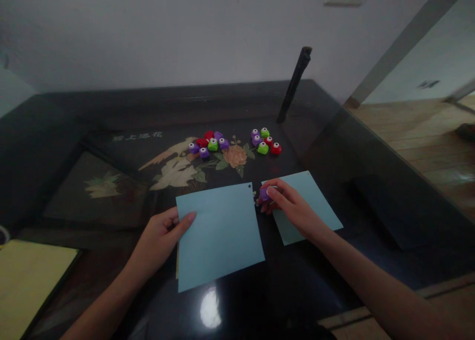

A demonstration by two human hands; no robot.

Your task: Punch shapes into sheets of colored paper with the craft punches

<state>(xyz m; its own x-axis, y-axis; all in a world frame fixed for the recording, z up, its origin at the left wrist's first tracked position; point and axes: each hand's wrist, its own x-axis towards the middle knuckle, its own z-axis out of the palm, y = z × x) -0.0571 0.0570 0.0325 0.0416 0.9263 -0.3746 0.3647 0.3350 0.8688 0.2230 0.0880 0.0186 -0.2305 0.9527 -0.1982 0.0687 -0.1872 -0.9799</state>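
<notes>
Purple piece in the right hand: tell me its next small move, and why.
Probably set the purple piece down by the right cluster of coloured pieces: the right hand pinches it, and the nearest corner of the blue sheet in the left hand already bears a dark mark, perhaps a hole.

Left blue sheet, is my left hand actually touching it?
Touching. The head view shows the left hand gripping the left blue sheet at its left edge, thumb laid over its front.
</notes>
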